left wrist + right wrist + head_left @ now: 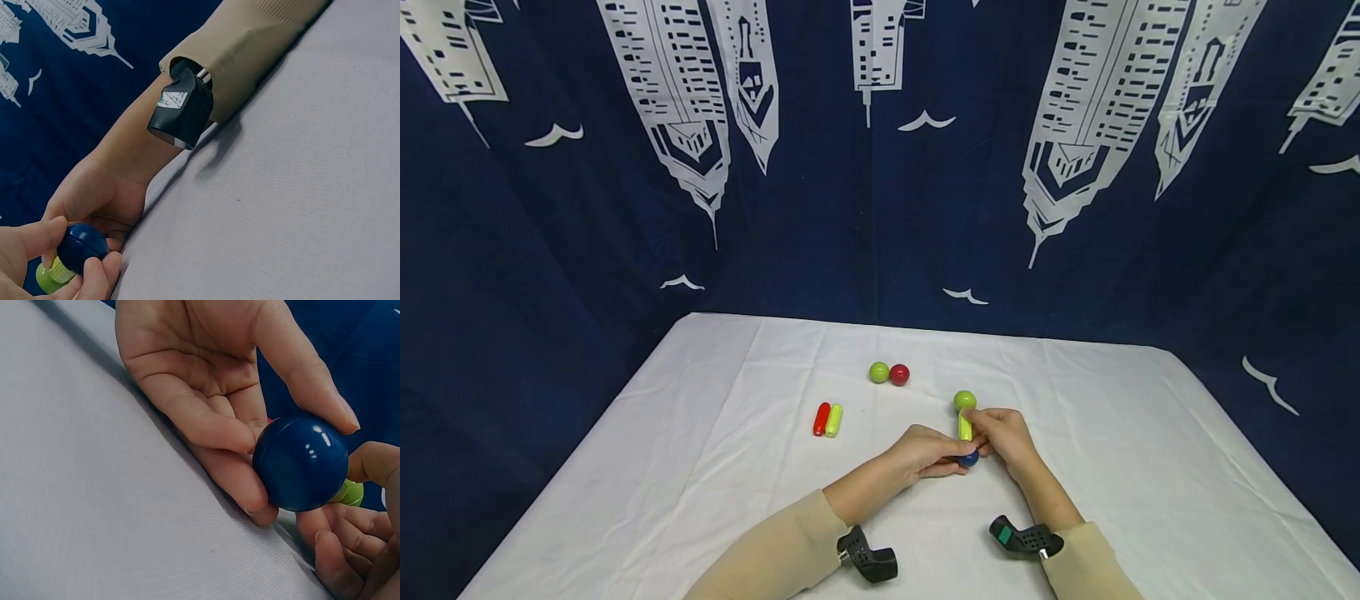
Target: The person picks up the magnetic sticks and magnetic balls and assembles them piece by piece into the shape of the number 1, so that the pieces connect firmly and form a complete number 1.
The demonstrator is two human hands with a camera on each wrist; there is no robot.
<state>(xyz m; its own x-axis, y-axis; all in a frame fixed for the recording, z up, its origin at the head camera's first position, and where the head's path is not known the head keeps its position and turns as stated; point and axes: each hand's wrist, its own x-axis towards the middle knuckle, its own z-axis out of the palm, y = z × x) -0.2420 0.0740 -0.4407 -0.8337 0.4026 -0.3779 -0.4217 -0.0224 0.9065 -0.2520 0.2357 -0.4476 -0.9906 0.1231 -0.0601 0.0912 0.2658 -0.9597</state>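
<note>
My left hand [928, 452] pinches a glossy blue ball [301, 464] between thumb and fingers, at the near end of a short yellow rod [965, 427]. The right hand [1006, 433] grips that rod from the right side, its fingers covering part of it. At the rod's far end sits a lime-green ball [965, 401], so ball, rod and ball stand in one line. In the left wrist view the blue ball [82, 249] hides much of the rod, with green showing behind it.
Farther back on the white-clothed table [760, 375], a second green ball [879, 372] lies beside a red ball [899, 375]. To the left, a red rod [822, 419] and another yellow rod [834, 421] lie side by side. A dark blue printed curtain [820, 208] hangs behind.
</note>
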